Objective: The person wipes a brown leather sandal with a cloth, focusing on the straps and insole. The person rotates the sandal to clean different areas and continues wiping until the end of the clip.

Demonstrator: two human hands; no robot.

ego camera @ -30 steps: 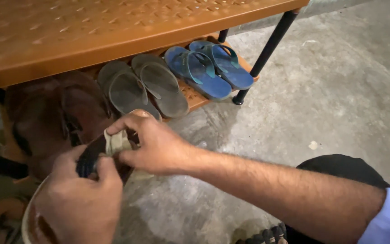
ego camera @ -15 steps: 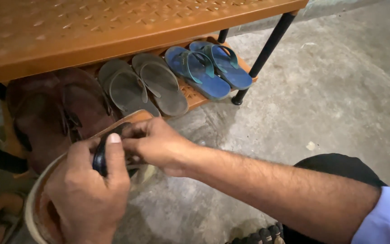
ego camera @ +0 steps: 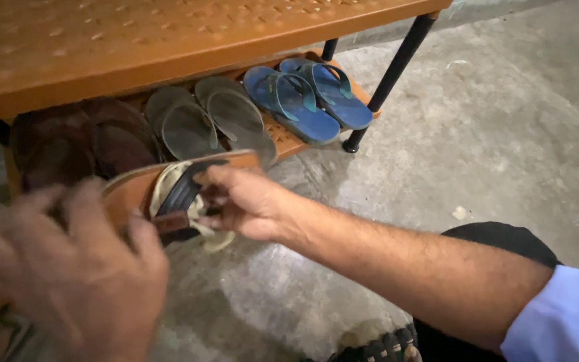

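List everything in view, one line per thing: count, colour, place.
blue flip-flops: two, blue with teal straps, lower shelf, right end.
grey flip-flops: two, dark grey, lower shelf, left of the blue pair.
brown sandals: two, dark brown, lower shelf, left end.
tan sandal: one, tan sole with dark strap, held in front of the rack.
cloth: one, pale, at the strap.
shoe rack: one, orange shelves, black legs.
floor: grey concrete.
left hand: blurred, at the sandal.
right hand: on strap and cloth.

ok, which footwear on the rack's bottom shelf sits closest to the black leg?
The blue flip-flops, at the shelf's right end beside the black leg. The grey flip-flops lie left of them, and the brown sandals farther left still.
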